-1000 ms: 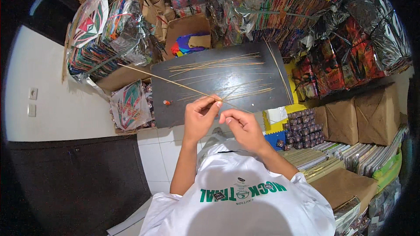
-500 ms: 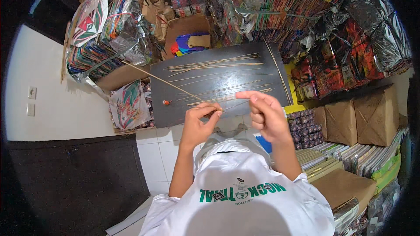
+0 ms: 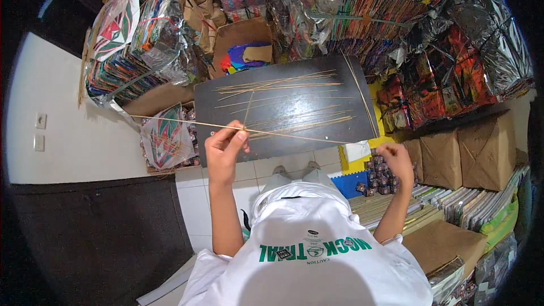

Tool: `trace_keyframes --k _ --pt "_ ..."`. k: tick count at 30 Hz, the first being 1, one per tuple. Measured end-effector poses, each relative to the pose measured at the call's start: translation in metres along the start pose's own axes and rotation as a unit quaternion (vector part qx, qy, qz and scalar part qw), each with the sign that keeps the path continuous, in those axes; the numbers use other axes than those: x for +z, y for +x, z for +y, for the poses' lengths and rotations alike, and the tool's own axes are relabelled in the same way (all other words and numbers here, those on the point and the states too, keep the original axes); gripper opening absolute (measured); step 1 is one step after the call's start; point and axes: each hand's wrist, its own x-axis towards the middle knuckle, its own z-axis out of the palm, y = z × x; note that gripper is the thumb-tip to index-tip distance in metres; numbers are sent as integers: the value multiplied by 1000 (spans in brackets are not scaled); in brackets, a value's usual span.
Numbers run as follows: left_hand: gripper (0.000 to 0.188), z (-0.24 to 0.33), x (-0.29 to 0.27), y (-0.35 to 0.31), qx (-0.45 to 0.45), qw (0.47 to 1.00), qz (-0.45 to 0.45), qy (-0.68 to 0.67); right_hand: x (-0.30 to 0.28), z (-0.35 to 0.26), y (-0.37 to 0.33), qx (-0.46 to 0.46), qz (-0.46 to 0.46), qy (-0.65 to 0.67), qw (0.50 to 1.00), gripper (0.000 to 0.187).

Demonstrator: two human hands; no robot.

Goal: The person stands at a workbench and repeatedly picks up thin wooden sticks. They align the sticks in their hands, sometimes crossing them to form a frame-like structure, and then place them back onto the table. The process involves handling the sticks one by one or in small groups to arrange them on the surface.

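Observation:
My left hand (image 3: 224, 150) pinches two thin bamboo sticks where they cross. The long bamboo stick (image 3: 300, 136) runs from beyond the table's left side across to the right, near my right hand. A second, shorter-looking stick (image 3: 249, 107) points up and away from the pinch. Held out at the right, past the table's corner, my right hand (image 3: 396, 161) has its fingers curled together; whatever they grip is too fine to make out. Several loose bamboo sticks (image 3: 283, 86) lie in rows on the dark table (image 3: 207, 102).
Two long sticks (image 3: 361, 99) lie along the table's right edge. Kites in a box (image 3: 164, 136) stand at left, bundled stacks (image 3: 391, 0) behind. Brown wrapped parcels (image 3: 487, 150) and small dark patterned pieces (image 3: 379, 178) are at right. A box with coloured cloth-like pieces (image 3: 241, 34) sits behind the table.
My right hand has moved away to the right from beside my left. My left hand has shifted left, and the long stick now lies nearly level, across my front.

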Motion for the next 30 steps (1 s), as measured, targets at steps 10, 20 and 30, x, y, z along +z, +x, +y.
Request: trace_keyframes --k 10,20,30 --pt "17 -15 49 2 -6 998 -56 26 88 -111 -15 -240 -20 124 963 40" --pt "16 -14 61 1 7 996 -28 87 129 -172 -49 -199 -184 353 895 19" --pt "16 -34 60 -13 56 955 -106 270 106 -196 -42 -43 -225 482 846 22"
